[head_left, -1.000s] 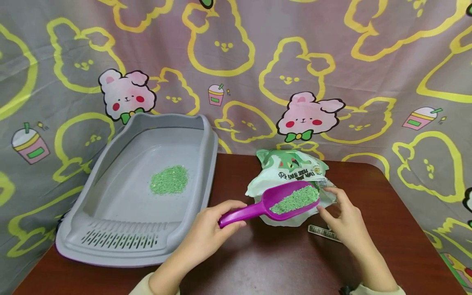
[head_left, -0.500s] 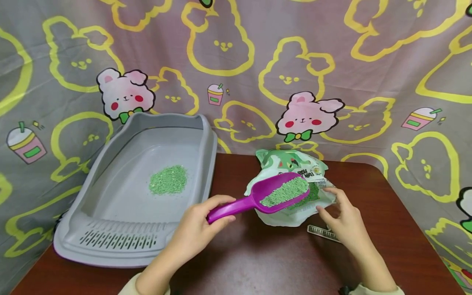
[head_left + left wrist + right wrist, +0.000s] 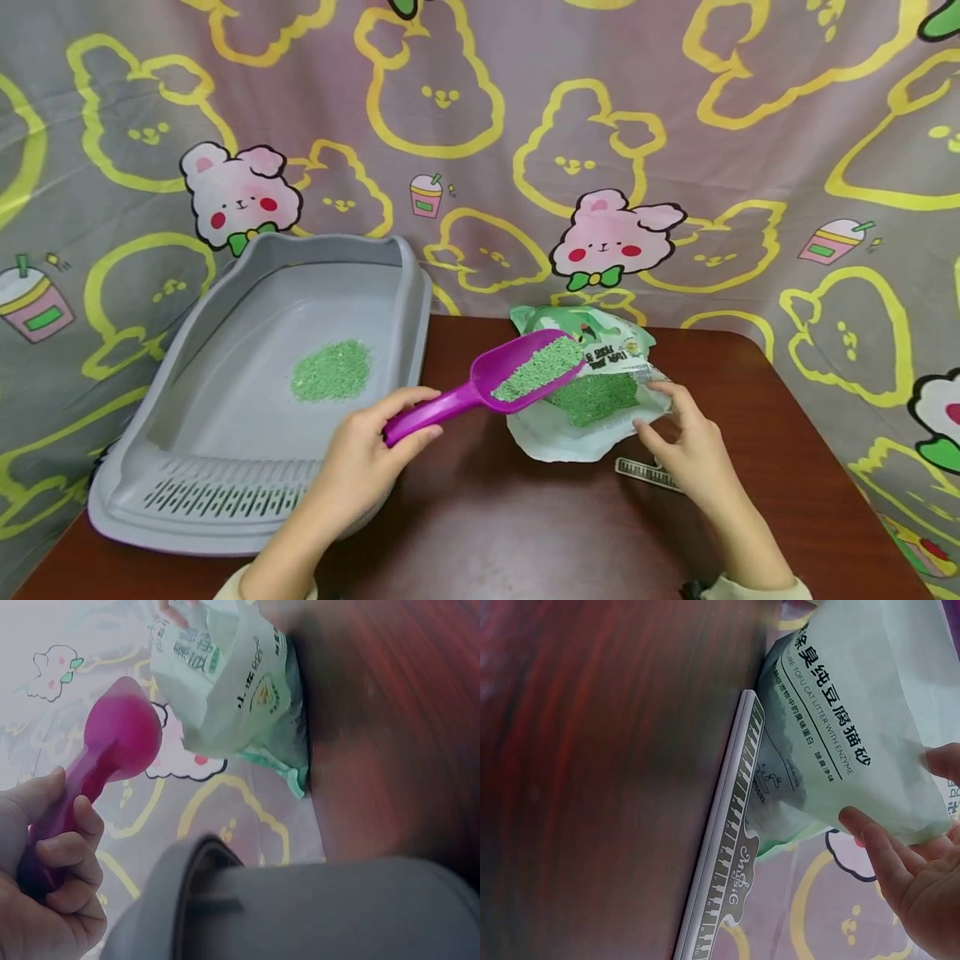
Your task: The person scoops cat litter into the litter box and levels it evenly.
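My left hand (image 3: 360, 454) grips the handle of a purple scoop (image 3: 489, 371), which carries green cat litter pellets. The loaded scoop is raised over the left part of an open cat litter bag (image 3: 547, 437), and it looks tilted in the left wrist view. More green litter (image 3: 600, 398) shows inside the bag's mouth. At the right side of the mouth, my right hand (image 3: 690, 437) holds the bag's edge between thumb and fingers. In the right wrist view its fingertips (image 3: 851, 817) lie against the printed bag wall (image 3: 840, 712).
A grey litter box (image 3: 412, 350) stands at the left, with a small heap of green litter (image 3: 332, 371) on its floor. A piano-key ruler (image 3: 647, 473) lies below the right hand on the brown table (image 3: 525, 533). Behind hangs a patterned curtain (image 3: 480, 175).
My left hand has moved the loaded scoop left and slightly up, uncovering more of the bag's mouth. The right hand stays at the bag's edge. The head view has shifted slightly.
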`<state>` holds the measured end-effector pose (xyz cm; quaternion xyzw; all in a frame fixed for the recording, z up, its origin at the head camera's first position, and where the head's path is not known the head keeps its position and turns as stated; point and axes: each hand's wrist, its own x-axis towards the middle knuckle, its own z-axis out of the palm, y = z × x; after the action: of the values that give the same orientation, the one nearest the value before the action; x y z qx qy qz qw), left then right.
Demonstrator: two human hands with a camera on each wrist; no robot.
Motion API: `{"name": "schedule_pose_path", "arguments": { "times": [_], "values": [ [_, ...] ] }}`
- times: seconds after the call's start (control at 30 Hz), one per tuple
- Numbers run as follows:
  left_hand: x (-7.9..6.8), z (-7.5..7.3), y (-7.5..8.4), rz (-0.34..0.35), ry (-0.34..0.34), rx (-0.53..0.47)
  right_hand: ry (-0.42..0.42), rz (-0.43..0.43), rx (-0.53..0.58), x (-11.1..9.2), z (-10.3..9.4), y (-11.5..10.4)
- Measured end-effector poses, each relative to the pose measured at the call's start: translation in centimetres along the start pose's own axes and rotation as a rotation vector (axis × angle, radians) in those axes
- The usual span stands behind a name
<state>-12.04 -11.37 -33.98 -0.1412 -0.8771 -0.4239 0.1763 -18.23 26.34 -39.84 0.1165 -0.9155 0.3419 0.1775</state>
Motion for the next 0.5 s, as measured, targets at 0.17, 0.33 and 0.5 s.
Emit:
{"name": "schedule_pose_path", "arguments": {
  "times": [0.17,0.33,0.5],
  "values": [
    [-0.1,-0.8,-0.6,0.011,0.051,0.030,0.011,-0.008,-0.005,-0.1,0.3,0.1],
    [0.1,-1.7,-1.1,0.034,0.110,0.075,0.011,-0.007,0.010,0.0,0.2,0.1],
    [0.4,-2.6,-1.7,0.041,0.162,0.100,0.002,-0.004,0.022,-0.2,0.3,0.2]
  ]
}}
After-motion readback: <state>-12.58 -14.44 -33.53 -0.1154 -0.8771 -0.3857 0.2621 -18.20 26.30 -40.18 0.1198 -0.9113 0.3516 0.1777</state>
